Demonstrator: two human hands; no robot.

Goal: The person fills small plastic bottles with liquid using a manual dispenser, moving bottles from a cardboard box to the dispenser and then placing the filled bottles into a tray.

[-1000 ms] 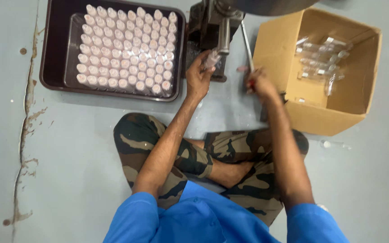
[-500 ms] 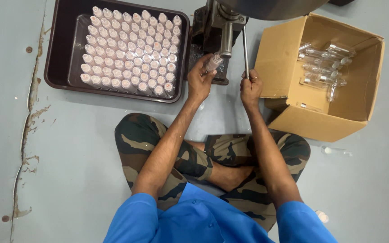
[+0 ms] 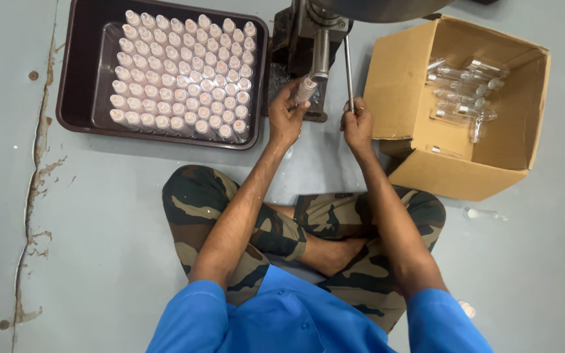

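Holding a small clear capped vial [image 3: 306,88] under the metal press [image 3: 320,46], the left hand [image 3: 287,117] pinches it; the right hand [image 3: 358,124] wraps the thin steel lever [image 3: 348,68], right of the dark tray [image 3: 73,98].

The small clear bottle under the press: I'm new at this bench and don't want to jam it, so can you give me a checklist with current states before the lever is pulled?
1. Small clear bottle sits below the grey metal press head: ok, though exact alignment cannot be told.
2. Left hand grips the bottle: ok.
3. Left fingers clear of the press head: cannot tell, they lie close under it.
4. Right hand closed on the thin metal lever rod: ok.
5. Dark rectangular tray of capped bottles within left reach: ok.
6. Open brown cardboard box has room for more: ok, a few clear bottles inside.
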